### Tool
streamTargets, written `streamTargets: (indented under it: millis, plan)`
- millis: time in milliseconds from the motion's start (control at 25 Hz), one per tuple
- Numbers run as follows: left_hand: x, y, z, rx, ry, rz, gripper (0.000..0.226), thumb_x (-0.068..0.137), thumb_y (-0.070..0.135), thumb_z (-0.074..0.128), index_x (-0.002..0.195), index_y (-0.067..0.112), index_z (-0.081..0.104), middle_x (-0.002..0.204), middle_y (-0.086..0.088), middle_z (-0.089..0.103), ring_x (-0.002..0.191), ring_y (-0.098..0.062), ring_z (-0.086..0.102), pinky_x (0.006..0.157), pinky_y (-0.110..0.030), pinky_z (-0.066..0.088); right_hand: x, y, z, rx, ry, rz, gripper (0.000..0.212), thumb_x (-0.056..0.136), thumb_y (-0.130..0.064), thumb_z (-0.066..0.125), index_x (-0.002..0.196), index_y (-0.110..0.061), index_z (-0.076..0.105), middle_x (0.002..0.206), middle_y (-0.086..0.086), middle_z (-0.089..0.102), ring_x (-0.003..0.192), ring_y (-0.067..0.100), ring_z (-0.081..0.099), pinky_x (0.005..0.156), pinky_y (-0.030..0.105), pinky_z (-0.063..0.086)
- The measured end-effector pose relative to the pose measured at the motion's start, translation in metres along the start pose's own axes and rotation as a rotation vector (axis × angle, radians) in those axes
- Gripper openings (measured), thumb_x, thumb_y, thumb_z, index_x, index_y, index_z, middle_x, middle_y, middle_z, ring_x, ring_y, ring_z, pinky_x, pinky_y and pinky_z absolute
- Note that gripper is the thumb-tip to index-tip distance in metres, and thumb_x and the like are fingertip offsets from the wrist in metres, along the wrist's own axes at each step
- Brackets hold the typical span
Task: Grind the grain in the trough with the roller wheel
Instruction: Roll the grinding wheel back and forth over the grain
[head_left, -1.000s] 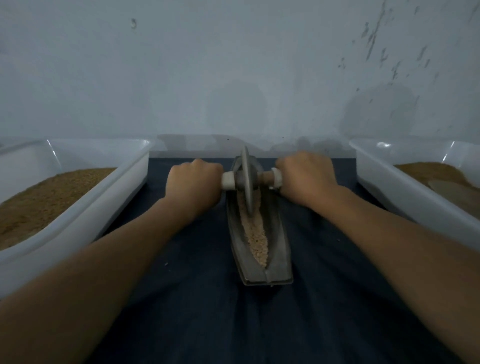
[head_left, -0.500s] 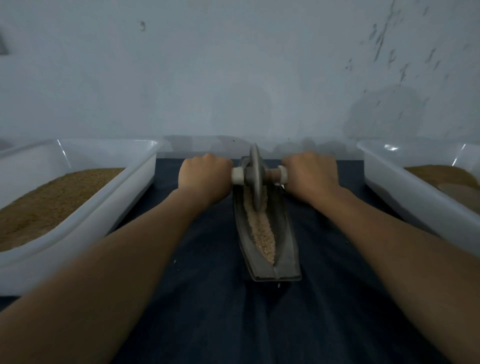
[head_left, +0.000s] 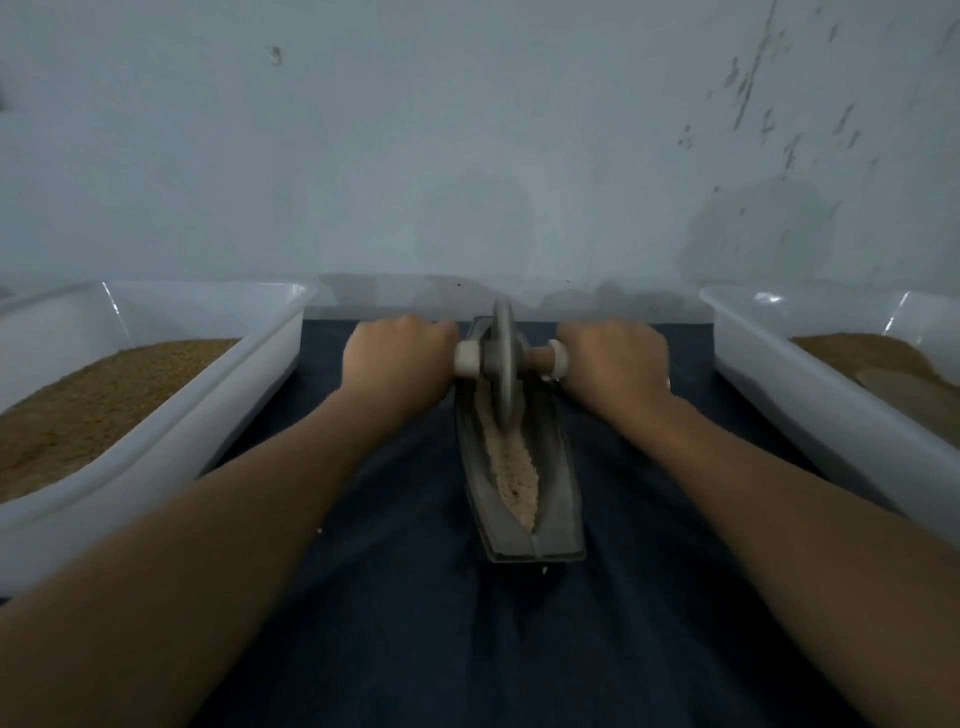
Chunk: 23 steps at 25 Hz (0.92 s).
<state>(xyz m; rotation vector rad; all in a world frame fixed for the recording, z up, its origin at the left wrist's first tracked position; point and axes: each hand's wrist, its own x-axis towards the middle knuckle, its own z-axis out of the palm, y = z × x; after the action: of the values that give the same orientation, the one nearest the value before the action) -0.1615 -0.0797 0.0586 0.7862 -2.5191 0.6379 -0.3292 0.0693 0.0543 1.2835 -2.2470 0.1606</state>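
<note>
Status: mid-grind, by my read. The roller wheel (head_left: 503, 358) stands upright on edge in the far half of the trough (head_left: 558, 499), rim down in the groove. The grain (head_left: 511, 467) lies as a pale ridge along the groove, from under the wheel to the trough's near tip. It looks coarse, so I'd guess plenty of passes are left.

Hands: the left hand (head_left: 397, 358) is fisted round the axle (head_left: 539, 358) on the trough's left side, and the right hand (head_left: 615, 358) is fisted round it on the right side. Both are clamped tight, knuckles up, with a white collar between each fist and the wheel. The fingertips are hidden under the fists.

How to run the stroke:
- Roll toward the trough's near tip, over the ridge.
- Load both fists equally. An uneven push tilts the disc, and it will likely climb the groove wall.
- Hold the axle square across the trough and the wheel vertical.
- Press down while rolling. Weight does the crushing.
- Stop short of the near tip. A speck or two already lies on the dark cloth (head_left: 415, 623) just off that end.
- The trough looks loose on the cloth, so a hard shove may skate it.

The left bin (head_left: 171, 441) and right bin (head_left: 810, 410) flank the trough and hold brown meal. Both look clear of the stroke path.
</note>
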Motion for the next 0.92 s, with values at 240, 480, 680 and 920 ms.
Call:
streamTargets:
  millis: [240,480,680,920]
  plan:
    - [-0.011,-0.005,-0.001,0.010,0.078,0.101,0.016,0.083,0.032,0.064,0.082,0.025,0.049,0.063,0.008,0.035,0.054,-0.021,0.049,0.048,-0.029,0.030,-0.022,0.014,0.006,0.005,0.054,-0.052,0.011,0.080,-0.037,0.068,0.082,-0.032,0.058,0.067,-0.009,0.055,0.057,0.018,0.053,0.047,0.025,0.028]
    - [-0.048,-0.008,0.003,0.006,0.183,0.057,0.044,0.063,0.032,0.075,0.070,0.030,0.032,0.055,0.013,0.010,0.044,-0.006,0.002,0.047,-0.018,0.003,-0.030,0.011,-0.004,-0.116,0.098,-0.149,0.033,0.067,-0.037,0.072,0.067,-0.034,0.039,0.055,-0.012,0.034,0.044,0.010,0.032,0.046,0.020,0.016]
    - [0.017,-0.003,0.005,-0.045,-0.050,-0.056,0.012,0.090,0.029,0.062,0.098,0.021,0.061,0.086,-0.006,0.061,0.076,-0.030,0.063,0.058,-0.035,0.040,0.022,-0.004,0.002,-0.052,-0.020,0.017,0.011,0.090,-0.030,0.069,0.097,-0.023,0.067,0.093,0.004,0.069,0.081,0.027,0.064,0.061,0.031,0.037]
    - [-0.062,-0.011,-0.008,-0.067,0.249,0.116,0.052,0.060,0.036,0.075,0.073,0.035,0.025,0.058,0.014,0.007,0.048,-0.001,-0.001,0.048,-0.017,0.001,-0.049,0.016,-0.022,-0.065,0.275,-0.259,0.034,0.055,-0.033,0.062,0.064,-0.033,0.030,0.052,-0.014,0.018,0.042,0.005,0.012,0.047,0.017,0.010]
